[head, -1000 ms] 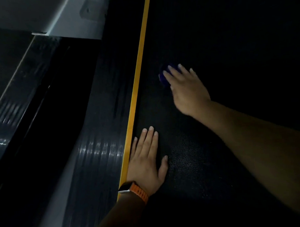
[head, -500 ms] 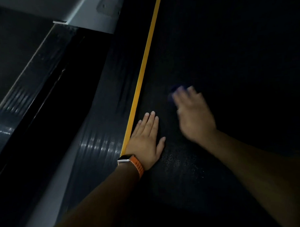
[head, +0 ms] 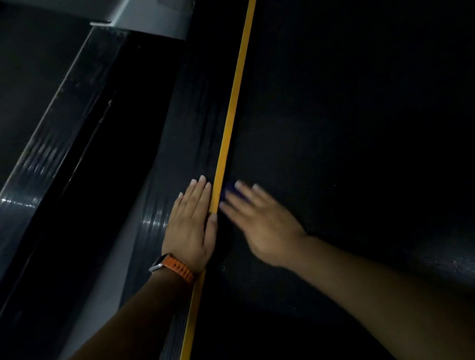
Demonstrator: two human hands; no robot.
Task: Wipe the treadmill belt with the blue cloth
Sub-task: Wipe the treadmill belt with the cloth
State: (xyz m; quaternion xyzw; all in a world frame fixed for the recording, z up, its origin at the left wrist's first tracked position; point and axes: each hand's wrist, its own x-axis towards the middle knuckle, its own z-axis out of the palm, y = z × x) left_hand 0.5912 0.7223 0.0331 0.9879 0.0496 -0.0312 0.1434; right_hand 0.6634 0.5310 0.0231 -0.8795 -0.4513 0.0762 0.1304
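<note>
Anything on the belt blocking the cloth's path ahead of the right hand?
Nothing visible. The right hand presses the blue cloth beside the yellow stripe; the belt beyond looks bare, though dark. The left hand rests on the side rail.

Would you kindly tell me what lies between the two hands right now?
In the head view, only the yellow strip runs between the left hand and the right hand.

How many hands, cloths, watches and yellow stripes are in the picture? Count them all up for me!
2 hands: left hand, right hand
1 blue cloth
1 orange watch
1 yellow stripe
Total: 5
</note>
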